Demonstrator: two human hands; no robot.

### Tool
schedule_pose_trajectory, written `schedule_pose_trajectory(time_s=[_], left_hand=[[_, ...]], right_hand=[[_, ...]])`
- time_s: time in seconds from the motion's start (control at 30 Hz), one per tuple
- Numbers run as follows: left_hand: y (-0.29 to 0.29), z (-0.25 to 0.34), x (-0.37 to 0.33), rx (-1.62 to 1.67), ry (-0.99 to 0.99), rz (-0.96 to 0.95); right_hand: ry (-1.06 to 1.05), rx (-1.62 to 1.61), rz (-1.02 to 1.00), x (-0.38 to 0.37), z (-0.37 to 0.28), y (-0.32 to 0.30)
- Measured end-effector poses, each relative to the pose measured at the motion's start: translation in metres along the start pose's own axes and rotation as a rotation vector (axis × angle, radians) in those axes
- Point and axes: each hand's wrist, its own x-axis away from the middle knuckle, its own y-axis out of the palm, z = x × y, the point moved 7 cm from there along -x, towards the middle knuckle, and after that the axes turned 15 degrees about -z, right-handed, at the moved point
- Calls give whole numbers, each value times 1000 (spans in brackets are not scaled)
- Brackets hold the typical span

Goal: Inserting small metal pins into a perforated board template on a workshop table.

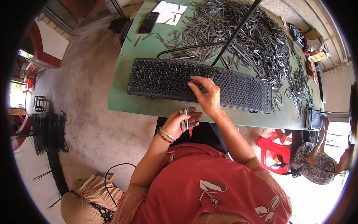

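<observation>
A long black perforated tray [244, 92] lies along the near edge of the green table. Small dark pieces stand upright in its holes over the left part, while the holes at its right end show bare. Above the middle of the tray, my right hand [209, 98] has thumb and forefinger pinched at the border of the filled part; whatever is between the fingertips is too small to make out. Just off the table edge, my left hand [181, 122] is palm up, its fingers curled around a few narrow metal strips [186, 116].
A big heap of thin dark metal strips [246, 41] covers the table's [125, 84] far right. A black rod [238, 31] slants over it. At the far left lie a phone [148, 23] and white paper [169, 13]. Another person [315, 162] works by a red stool [270, 151] at right.
</observation>
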Motion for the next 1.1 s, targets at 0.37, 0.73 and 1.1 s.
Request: schedule_pose_trajectory(time_s=[0.37,0.73,1.1], left_hand=[[11,5,7,53,-90,49],[15,17,6,-69,28,-32],[18,13,1,-233,-31,28]], right_hand=[[-324,314,-22,3,-14,23],[-93,37,-249,12,-22,1],[343,-494,-436,37,12,13]])
